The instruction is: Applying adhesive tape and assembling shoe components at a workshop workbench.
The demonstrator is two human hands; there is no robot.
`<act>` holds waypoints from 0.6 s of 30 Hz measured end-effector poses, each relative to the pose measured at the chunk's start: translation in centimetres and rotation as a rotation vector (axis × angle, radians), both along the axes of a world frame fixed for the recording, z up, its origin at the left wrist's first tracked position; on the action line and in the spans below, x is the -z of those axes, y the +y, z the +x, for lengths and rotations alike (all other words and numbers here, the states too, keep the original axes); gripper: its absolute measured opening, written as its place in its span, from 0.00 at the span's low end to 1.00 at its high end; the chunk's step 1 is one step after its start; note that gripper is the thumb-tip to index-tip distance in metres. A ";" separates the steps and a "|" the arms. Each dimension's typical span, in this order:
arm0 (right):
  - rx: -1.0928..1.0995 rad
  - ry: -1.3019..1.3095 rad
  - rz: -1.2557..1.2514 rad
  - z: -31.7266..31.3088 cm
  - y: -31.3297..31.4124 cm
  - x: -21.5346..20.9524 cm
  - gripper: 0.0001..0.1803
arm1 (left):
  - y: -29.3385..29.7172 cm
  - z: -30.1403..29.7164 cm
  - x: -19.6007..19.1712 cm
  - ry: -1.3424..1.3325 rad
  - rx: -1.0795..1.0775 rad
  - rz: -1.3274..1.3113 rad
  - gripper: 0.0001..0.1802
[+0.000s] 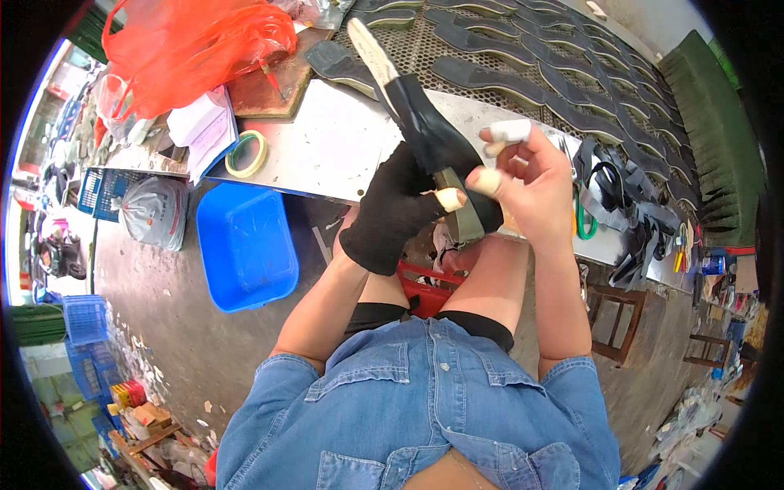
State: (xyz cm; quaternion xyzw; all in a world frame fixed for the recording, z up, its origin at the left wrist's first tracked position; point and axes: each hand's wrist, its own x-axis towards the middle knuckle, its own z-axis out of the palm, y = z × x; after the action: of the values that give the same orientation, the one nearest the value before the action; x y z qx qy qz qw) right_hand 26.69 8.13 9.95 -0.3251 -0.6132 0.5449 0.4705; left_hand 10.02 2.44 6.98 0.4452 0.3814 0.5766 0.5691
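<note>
Over my lap, in front of the bench edge, a black shoe upper (433, 122) stands tilted, with a long pale sole-shaped piece (371, 51) sticking out of its top end. A grey-green strap (464, 214) lies across its lower end. My left hand (392, 208), in a black glove with a taped thumb tip, is closed around the shoe upper. Just right of it is my bare right hand (531, 175), with white and pale wraps on its fingertips. Its fingers are half bent and apart, slightly blurred, with nothing visible between them. The thumb is close to the shoe.
Rows of dark soles (563, 86) cover a perforated board beyond the bench. Black and grey straps (625, 196) pile at the right. Leftward are a tape roll (246, 154), a red plastic bag (192, 53), papers (204, 135) and, lower, a blue basin (247, 245).
</note>
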 end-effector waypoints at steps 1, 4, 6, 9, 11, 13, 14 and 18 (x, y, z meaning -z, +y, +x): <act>-0.083 -0.106 0.029 0.1 0.0 0.0 0.13 | 0.2 0.0 0.5 -0.005 0.044 0.062 0.33; -0.194 -0.222 0.071 0.2 0.5 0.5 0.10 | 0.0 -0.4 0.4 0.096 0.062 0.019 0.33; -0.105 -0.030 -0.049 0.0 0.4 0.6 0.07 | 0.0 -0.1 0.1 0.065 0.070 0.002 0.33; 0.040 0.015 0.004 0.1 0.6 0.4 0.12 | 0.2 0.9 1.2 0.124 0.080 0.006 0.34; -0.034 0.017 0.135 -0.7 -0.2 0.5 0.21 | 0.1 0.8 1.3 0.222 0.068 0.013 0.34; -0.034 0.082 0.098 -1.2 -0.4 0.1 0.17 | 0.2 1.1 1.5 0.324 0.020 0.035 0.34; -0.012 0.100 0.074 -1.2 -0.4 0.0 0.16 | 0.2 1.2 1.5 0.318 0.029 0.037 0.34; 0.133 0.143 0.057 -0.9 0.2 0.3 0.15 | 0.2 1.1 2.0 0.607 -0.032 0.130 0.31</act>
State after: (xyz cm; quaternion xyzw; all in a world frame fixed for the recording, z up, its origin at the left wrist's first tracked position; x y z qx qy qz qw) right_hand 25.79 8.35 9.70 -0.3117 -0.5703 0.5167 0.5573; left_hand 11.15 2.67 4.97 0.6266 0.5029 0.4494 0.3904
